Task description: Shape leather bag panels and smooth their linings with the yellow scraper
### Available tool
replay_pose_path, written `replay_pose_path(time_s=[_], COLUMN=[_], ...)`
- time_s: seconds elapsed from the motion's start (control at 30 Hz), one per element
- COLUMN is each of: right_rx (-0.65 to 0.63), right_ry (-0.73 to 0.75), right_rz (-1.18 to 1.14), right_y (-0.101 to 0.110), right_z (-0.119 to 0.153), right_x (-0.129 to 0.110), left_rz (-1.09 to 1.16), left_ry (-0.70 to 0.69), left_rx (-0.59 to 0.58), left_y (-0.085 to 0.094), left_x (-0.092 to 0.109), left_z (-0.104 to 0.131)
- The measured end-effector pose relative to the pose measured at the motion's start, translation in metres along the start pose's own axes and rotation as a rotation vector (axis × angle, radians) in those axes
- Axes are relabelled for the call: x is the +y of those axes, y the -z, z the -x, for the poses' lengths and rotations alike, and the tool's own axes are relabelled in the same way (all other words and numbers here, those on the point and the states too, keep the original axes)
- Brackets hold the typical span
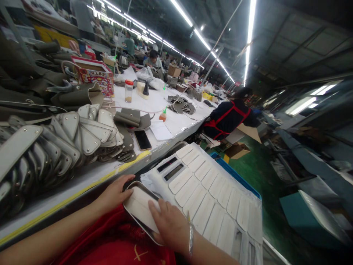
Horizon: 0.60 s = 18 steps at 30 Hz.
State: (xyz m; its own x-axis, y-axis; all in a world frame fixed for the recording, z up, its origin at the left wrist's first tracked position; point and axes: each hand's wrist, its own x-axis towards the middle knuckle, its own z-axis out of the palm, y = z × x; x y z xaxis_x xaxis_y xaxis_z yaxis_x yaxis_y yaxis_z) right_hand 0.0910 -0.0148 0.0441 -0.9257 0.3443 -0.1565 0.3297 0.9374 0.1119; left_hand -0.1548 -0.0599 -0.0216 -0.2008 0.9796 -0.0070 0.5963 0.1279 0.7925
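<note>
My left hand grips the upper left end of a pale, dark-edged case piece, held over my lap. Across the lower right part of that piece lies my right hand, its fingers bent onto the pale surface and the far edge. A silvery band circles my right wrist. Just beyond my hands is a board covered with rows of pale, rounded strips, with two dark slots near its upper left.
Stacked grey-white flaps fill the left of the white table. A phone, paper, a jar and a glue bottle lie beyond. A person in red straps sits past the board.
</note>
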Motion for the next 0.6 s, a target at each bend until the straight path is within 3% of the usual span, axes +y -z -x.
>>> replay_pose_path(time_s=[0.17, 0.2, 0.3, 0.37, 0.5, 0.6], right_rx=[-0.073, -0.067, -0.038, -0.050, -0.111, -0.123], right_ry=[-0.077, -0.101, -0.159, -0.155, -0.179, -0.450], right_rz=[-0.079, -0.092, -0.165, -0.270, -0.643, -0.908], right_y=[-0.011, -0.014, -0.019, -0.016, 0.003, 0.010], right_z=[-0.020, -0.023, -0.027, -0.023, 0.002, 0.035], right_x=[0.000, -0.001, 0.000, 0.006, 0.031, 0.050], left_rz=[-0.355, -0.390, -0.387, -0.384, -0.432, -0.511], left_ry=[-0.172, -0.239, -0.412, -0.457, -0.484, -0.522], left_rx=[0.115, 0.093, -0.202, -0.380, -0.472, -0.505], left_y=[-0.002, -0.004, -0.013, -0.017, -0.017, -0.019], left_x=[0.019, 0.026, 0.045, 0.051, 0.044, 0.037], left_z=[-0.003, 0.000, 0.012, 0.021, 0.028, 0.029])
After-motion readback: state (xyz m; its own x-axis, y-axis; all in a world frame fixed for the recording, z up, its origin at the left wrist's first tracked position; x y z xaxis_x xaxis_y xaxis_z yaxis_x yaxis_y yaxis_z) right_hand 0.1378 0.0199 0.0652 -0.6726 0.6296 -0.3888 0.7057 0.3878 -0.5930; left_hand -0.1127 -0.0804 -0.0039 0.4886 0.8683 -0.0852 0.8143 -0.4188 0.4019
